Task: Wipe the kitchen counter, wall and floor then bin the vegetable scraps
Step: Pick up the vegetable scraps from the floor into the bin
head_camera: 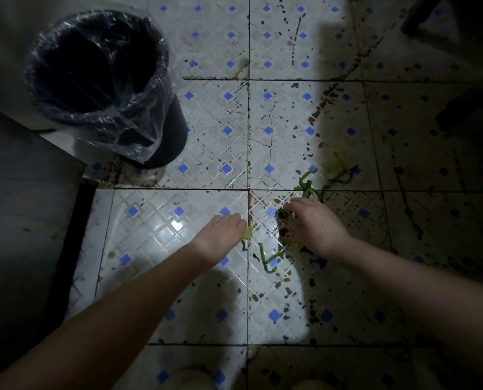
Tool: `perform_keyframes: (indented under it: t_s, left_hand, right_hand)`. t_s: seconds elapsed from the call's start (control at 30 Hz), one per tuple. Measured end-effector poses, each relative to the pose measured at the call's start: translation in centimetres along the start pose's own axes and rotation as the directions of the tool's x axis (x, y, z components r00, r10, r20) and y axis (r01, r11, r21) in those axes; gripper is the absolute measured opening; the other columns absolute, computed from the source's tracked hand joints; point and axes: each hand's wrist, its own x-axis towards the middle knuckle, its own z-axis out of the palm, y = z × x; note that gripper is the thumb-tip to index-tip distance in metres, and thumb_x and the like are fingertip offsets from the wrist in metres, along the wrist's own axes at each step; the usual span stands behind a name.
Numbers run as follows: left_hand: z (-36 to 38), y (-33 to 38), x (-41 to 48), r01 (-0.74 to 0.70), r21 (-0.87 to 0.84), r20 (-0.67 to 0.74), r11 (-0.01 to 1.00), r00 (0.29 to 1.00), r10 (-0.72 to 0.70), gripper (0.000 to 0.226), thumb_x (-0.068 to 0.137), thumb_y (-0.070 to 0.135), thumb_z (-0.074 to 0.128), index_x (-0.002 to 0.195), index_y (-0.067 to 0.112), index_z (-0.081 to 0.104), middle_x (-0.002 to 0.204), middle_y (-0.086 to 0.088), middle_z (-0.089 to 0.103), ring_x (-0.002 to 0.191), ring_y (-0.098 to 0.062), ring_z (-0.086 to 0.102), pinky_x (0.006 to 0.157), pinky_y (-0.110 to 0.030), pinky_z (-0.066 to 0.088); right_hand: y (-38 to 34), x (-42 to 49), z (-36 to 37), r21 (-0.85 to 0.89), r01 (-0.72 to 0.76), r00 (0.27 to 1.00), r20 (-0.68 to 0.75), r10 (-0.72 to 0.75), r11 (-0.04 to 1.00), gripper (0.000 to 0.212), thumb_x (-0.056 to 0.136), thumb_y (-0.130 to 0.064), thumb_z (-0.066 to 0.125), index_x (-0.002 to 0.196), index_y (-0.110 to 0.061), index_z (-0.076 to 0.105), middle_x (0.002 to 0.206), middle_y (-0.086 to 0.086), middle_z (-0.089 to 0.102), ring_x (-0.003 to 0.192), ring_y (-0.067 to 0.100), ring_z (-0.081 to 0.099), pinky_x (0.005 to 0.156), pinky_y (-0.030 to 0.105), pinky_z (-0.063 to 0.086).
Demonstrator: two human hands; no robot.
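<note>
Looking down at a stained tiled floor (150, 220). Gathering green vegetable scraps (308, 188) at right with the right hand (313, 223), fingers curled round a clump. Reaching the left hand (220, 232), flat and holding nothing, toward a pale scrap (248, 232), probably to sweep it in. Far left, well apart: a lined bin (175, 119).

You've got white floor tiles (150, 220) w/ a diagonal lattice & small blue diamonds, flecked w/ dark brown-black specks. Your bin (178, 128) is black, its liner (143, 139) clear plastic. The veg scraps (308, 188): mostly green, one piece (247, 232) pale yellow-green.
</note>
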Motion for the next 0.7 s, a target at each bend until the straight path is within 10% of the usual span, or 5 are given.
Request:
perform_keyframes:
  t_s: [0.7]
  left_hand:
    - [2.0, 4.8, 1.1, -0.286, -0.024, -0.004, 0.958, 0.958, 0.286, 0.047, 0.091, 0.009, 0.054, 0.135, 0.013, 0.038, 0.129, -0.009, 0.045, 0.112, -0.025, 0.046, 0.093, -0.034, 0.037]
  right_hand:
    - [2.5, -2.5, 0.2, 0.069, -0.079, 0.996, 0.034, 0.077, 0.994, 0.031, 0.085, -0.003, 0.054, 0.114, -0.011, 0.06, 0.118, 0.007, 0.059, 0.107, 0.025, 0.051, 0.091, 0.039, 0.045]
